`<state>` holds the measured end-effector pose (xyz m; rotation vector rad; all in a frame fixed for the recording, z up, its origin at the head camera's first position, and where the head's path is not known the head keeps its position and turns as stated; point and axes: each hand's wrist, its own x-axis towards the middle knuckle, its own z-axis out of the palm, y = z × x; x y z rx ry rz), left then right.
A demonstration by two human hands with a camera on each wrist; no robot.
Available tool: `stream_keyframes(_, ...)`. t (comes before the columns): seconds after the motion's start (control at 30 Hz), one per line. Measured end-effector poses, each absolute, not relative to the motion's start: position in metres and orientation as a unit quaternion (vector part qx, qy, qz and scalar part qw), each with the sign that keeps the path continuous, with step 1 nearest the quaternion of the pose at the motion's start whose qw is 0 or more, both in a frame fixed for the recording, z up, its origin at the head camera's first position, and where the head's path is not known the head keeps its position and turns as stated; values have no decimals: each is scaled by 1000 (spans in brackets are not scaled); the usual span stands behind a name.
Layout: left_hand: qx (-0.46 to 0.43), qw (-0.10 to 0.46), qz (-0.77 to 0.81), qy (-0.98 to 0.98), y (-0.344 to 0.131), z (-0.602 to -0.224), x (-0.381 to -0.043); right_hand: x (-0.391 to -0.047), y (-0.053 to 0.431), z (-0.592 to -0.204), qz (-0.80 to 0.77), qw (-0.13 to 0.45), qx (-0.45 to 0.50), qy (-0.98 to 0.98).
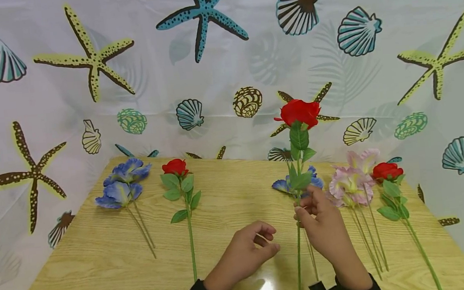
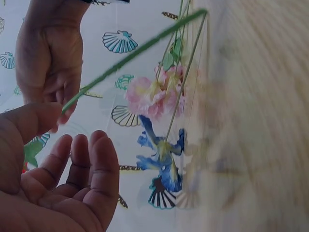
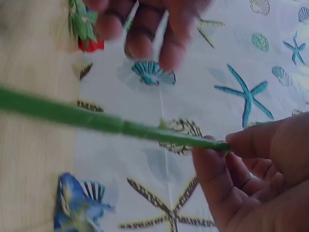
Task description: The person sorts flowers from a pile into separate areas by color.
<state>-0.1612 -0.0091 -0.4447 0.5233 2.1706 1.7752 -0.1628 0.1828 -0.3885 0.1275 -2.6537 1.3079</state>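
My right hand (image 1: 323, 222) pinches the green stem (image 3: 120, 126) of a red rose (image 1: 299, 114) between thumb and fingers. The rose is held upright, its bloom high in front of the patterned cloth and its leaves just above the fingers. To the left of it, my left hand (image 1: 247, 249) hovers over the table with loosely curved fingers and nothing in them. In the left wrist view the left fingers (image 2: 104, 169) are apart from the stem. Behind the held rose lies a blue flower (image 1: 281, 186), partly hidden by its leaves.
Two blue flowers (image 1: 120, 191) and a red rose (image 1: 174, 167) lie on the left of the wooden table (image 1: 102, 271). Pink flowers (image 1: 349, 185) and another red rose (image 1: 387, 171) lie on the right. A cloth with shells and starfish (image 1: 204, 11) hangs behind.
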Motion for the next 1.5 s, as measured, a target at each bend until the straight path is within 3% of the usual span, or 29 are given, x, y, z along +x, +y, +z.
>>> stream_keyframes(0.17, 176, 140, 609, 761, -18, -442, -167, -164, 213, -382, 356, 109, 8, -928)
stream_keyframes(0.4, 155, 122, 607, 770, -31, -441, -175, -163, 267, -382, 239, 200, -70, -948)
stream_keyframes(0.57, 144, 66, 552, 818, -40, -446, -183, -158, 306, -388, 178, 220, -145, -948)
stream_keyframes(0.83, 127, 5, 465, 876, -59, -449, -191, -150, 360, -398, 156, 114, -256, -947)
stream_keyframes(1.3, 88, 31, 471, 877, -91, -452, -197, -135, 411, -444, 128, 130, -354, -917)
stream_keyframes(1.5, 82, 40, 472, 877, -96, -451, -197, -140, 421, -456, 126, 63, -386, -912)
